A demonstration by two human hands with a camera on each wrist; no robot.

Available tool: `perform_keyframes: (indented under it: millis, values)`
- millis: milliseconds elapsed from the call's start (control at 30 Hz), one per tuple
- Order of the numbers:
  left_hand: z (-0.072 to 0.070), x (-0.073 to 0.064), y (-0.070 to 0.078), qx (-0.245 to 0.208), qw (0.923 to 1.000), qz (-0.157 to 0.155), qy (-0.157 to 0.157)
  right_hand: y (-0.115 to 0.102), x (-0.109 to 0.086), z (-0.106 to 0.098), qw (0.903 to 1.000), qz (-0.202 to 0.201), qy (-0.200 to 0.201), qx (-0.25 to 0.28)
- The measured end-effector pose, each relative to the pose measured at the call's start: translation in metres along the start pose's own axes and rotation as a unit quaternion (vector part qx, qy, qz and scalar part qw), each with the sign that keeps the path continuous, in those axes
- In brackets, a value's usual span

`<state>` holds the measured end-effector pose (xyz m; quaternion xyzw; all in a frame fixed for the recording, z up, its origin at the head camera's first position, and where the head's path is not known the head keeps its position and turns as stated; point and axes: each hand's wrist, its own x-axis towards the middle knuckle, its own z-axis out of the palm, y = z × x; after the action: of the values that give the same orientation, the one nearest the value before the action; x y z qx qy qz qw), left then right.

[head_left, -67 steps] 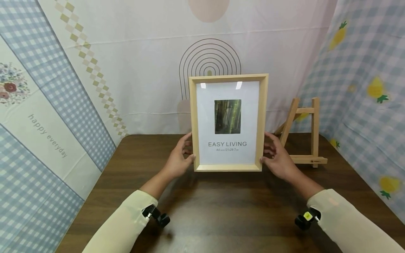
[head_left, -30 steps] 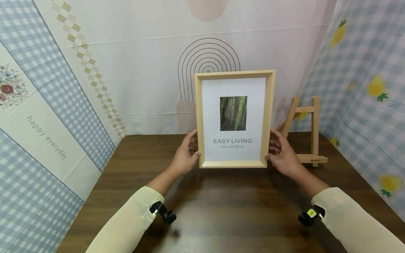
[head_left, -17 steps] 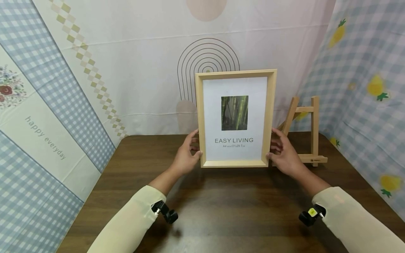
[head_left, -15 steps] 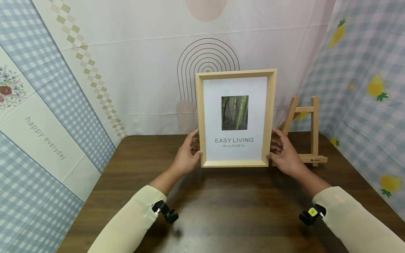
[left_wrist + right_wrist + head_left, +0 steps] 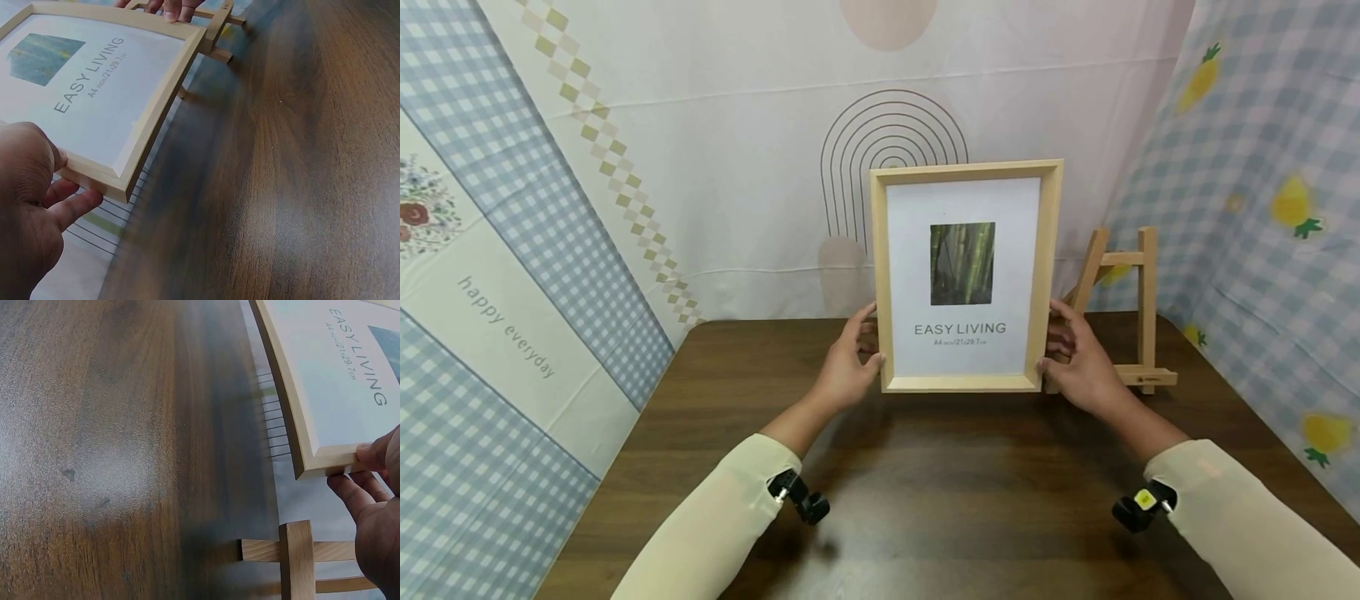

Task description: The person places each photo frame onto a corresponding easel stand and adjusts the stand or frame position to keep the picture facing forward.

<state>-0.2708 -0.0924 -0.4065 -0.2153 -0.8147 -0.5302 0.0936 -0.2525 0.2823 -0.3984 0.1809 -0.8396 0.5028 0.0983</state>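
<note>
A light wood picture frame [image 5: 966,383] with a white insert, a small bamboo picture and the words EASY LIVING is held upright above the table. My left hand [image 5: 847,367] grips its lower left side, thumb on the front and fingers behind. On the opposite side my right hand [image 5: 1084,371] grips the lower right edge the same way. Both wrist views show the frame's lower corners off the tabletop. Just right of the frame stands a small wooden easel [image 5: 1146,308], its left leg partly covered by the right hand.
The dark brown wooden table [image 5: 955,492] spreads in front of the hands. A white cloth [image 5: 752,192] with printed arches hangs behind it. Blue checked cloths hang at the left [image 5: 445,417] and, with pineapples, at the right [image 5: 1262,275].
Both hands have carried the picture frame to the right and slightly upward in the head view, closer to the easel. The easel stays where it was.
</note>
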Motion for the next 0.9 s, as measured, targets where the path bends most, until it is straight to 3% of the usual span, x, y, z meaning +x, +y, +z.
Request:
perform_keyframes:
  millis: [500,900]
  values:
    - [0.0046,0.0039,0.0019,0.005,0.9999,-0.010,0.002,0.0028,0.0011,-0.0047,1.0000,0.002,-0.001,-0.005]
    - [0.0073,0.0081,0.0031,0.002,1.0000,0.004,0.002,0.0040,0.0015,-0.0066,0.9996,0.007,0.009,-0.025]
